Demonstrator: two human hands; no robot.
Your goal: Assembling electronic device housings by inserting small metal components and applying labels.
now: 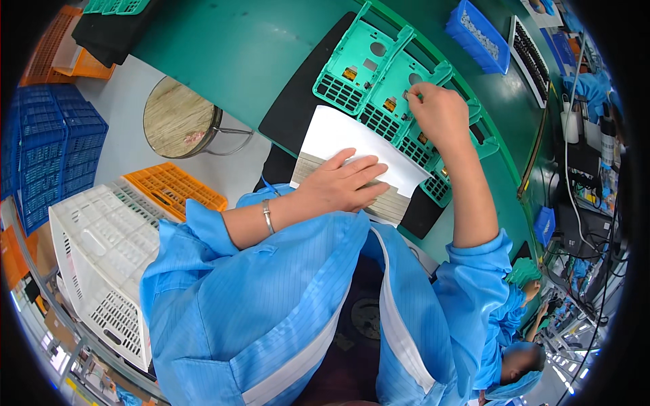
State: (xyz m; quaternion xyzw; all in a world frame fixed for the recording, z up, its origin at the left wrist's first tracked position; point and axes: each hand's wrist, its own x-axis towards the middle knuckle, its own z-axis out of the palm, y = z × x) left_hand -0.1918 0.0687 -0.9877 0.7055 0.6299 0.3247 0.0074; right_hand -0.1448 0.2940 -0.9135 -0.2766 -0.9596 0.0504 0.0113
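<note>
right hand (439, 115) is reaching over the row of green housings (355, 53), its thumb and index finger curling toward each other at the second housing (387, 82) from the upper left. fingertips are looking close together; can't tell if they're closing on a small part or touching the housing, the gap is too small to read.

key relation: the second housing's face is lying mostly left of and below the right fingertips. the row's long axis is running upper left to lower right, while each housing is pointing its grille end toward the person. right hand is being the nearer one by far.

left hand (342, 186) is lying palm down, fingers spread apart, on the white sheet (349, 132) and the grey-brown lined strip (308, 168) at its near edge. nothing is showing clamped there. the sheet is sitting between left hand and row, its far edge lapping the grilles. black mat (292, 111) is showing beside the row, on the green bench (203, 40).
</note>
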